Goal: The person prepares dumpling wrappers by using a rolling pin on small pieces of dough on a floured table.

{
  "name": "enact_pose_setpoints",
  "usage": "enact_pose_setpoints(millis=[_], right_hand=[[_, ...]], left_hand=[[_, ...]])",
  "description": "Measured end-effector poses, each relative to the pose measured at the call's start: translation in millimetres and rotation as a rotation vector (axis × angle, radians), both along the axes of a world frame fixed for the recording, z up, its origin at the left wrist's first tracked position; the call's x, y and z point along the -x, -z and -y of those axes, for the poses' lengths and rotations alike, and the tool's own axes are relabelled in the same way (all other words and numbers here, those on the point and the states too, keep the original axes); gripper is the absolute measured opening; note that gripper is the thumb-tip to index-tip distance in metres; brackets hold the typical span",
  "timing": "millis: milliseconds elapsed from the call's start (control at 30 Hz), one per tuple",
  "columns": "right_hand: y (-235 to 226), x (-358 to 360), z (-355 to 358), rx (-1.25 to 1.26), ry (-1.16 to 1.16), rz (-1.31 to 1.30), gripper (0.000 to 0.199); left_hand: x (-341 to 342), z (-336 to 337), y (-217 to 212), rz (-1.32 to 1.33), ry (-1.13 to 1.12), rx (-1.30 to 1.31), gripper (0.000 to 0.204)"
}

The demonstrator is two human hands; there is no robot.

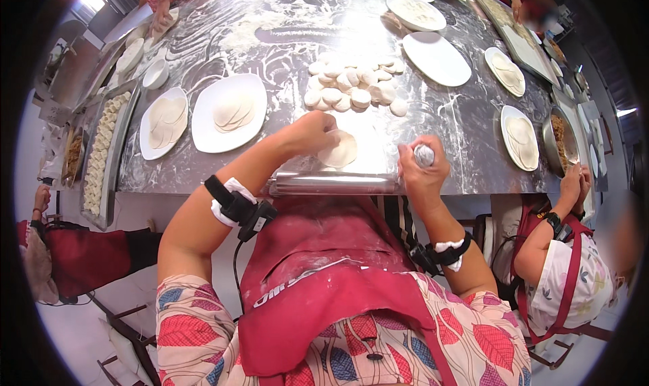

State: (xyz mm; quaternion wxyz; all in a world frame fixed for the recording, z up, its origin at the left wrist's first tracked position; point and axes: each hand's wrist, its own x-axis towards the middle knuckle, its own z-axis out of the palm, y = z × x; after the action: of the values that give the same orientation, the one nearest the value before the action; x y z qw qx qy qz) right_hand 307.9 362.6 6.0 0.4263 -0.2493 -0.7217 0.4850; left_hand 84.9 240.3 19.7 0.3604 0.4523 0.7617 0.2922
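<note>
Blouse [358,332] nearest; left hand [314,133] pinches dough disc [337,153] at edge; right hand [424,171] grips cylinder [424,156].

Cream dough [342,154], red apron [324,234], leaf-patterned shirt [186,322]

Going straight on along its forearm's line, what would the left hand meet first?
Probably the near edge of the pile of dough pieces; the flat dough round at the left hand seems right of that line. Hand height is unclear.

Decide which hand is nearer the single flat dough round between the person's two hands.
Left. The left hand touches the upper-left edge of the dough round; the right hand is apart from it, to its right.
</note>
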Motion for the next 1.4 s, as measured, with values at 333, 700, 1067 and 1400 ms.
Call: enact_pose_setpoints(millis=[333,700,1067,1400], right_hand=[[-9.2,97.1,-39.3,-0.304,0.078,-0.103,0.021],[9.7,11.3,-7.1,-0.045,0.038,-0.077,0.019],[8.8,17.6,-10.5,-0.028,-0.042,-0.094,0.02],[9.0,14.9,-11.4,-0.034,-0.029,-0.09,0.019]], left_hand=[[2.1,1.2,-8.2,-0.147,-0.048,0.005,0.026],[-29.7,6.7,5.1,-0.444,-0.02,-0.16,0.033],[127.1,130.1,-38.6,-0.099,-0.814,-0.286,0.034],[84.4,30.2,-13.9,-0.333,-0.372,-0.192,0.029]])
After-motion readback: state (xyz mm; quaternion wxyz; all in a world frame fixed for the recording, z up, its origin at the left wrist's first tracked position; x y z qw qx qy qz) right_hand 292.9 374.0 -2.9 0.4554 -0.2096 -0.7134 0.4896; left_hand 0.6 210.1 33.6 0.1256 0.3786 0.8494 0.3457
